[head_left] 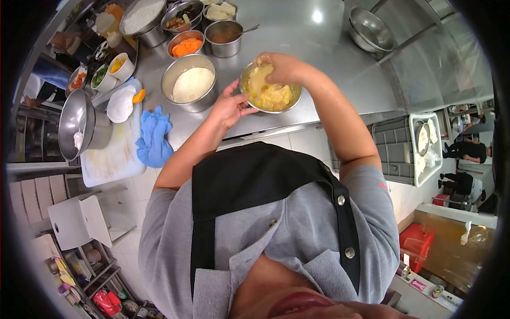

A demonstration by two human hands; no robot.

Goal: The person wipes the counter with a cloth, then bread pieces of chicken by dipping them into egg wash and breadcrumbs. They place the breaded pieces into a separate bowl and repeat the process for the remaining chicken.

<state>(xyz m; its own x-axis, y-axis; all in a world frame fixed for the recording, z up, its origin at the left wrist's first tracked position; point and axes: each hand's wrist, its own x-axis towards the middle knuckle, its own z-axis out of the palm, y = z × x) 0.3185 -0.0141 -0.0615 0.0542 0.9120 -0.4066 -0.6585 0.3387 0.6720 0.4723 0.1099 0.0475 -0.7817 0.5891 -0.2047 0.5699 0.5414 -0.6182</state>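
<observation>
So here's where I'm at: my right hand is down over the small round steel bowl, at its far rim, with the fingers curled shut around a lump of pale yellow mash. The lump hangs straight under my grip, stretched a bit, with its long axis pointing down into the rest of the yellow mash piled in the small round steel bowl. So the stuff I'm holding sits directly between my fingers and the pile, touching or nearly touching it; I can't quite tell which.

My left hand is at the near-left side of that bowl, loose and spread. Thumb and fingertips rest against the rim, holding nothing. Both hands are right at the bowl, but the right one is the one actually in the mash; the left only meets the metal.

Everything else, going by the bowl:
- just to its left, a bigger steel bowl of white flour
- beyond it, a steel cup of brown sauce with a spoon in it
- next to that cup, a dish of orange chunks
- further left and nearer me, a crumpled blue cloth against the white cutting board
- well off to the right, an empty steel bowl
</observation>
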